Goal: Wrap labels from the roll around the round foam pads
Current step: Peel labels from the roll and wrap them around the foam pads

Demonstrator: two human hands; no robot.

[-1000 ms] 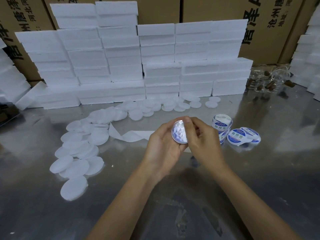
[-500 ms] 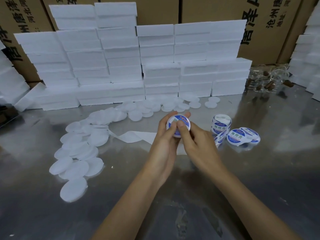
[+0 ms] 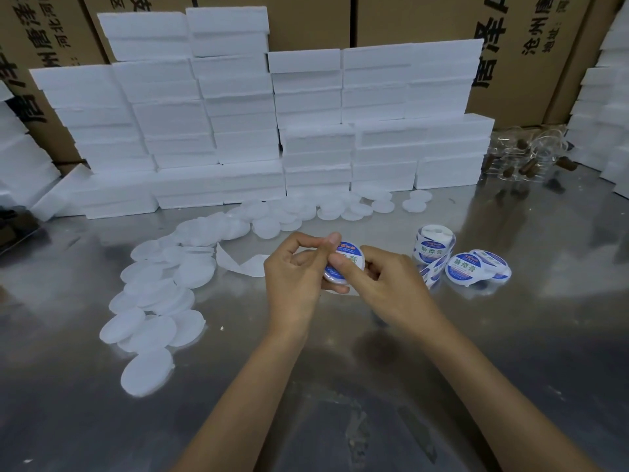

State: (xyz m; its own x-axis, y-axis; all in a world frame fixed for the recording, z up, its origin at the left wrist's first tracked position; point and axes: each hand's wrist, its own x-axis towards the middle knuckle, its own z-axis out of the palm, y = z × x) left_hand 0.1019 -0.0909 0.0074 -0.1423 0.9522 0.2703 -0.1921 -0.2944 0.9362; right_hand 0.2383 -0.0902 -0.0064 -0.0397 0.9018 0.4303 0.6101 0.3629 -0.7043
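Tilted over now, that round pad (image 3: 343, 267) — half a second ago its blue-and-white label faced straight up at the camera, and a second ago it showed a shiny blank side; at this moment the labelled face leans toward the right hand, and both hands sit a touch lower over the steel table (image 3: 510, 352).

Left hand (image 3: 296, 274) has its fingers curled around the pad from the far side, thumb tip pressed on the upper edge of the label. Right hand (image 3: 391, 287) comes in from the other side, thumb laid flat across the label's face, the remaining fingers curled underneath, mostly hidden. So both hands are pinching the same pad, held just above the table between them.

Just beyond the left hand, a loose strip of white backing paper (image 3: 238, 264) lies on the metal. Further out to the left of that hand, a trail of bare white foam discs (image 3: 153, 335) runs in overlapping heaps, curving away toward the stacked white foam blocks (image 3: 238, 131) at the far edge. Near the right hand, off to its outer side, stands the label roll (image 3: 434, 245), and beside it lie finished labelled pads (image 3: 464, 267), some overlapping. Brown cartons (image 3: 306, 22) with printed characters rise behind the foam blocks.
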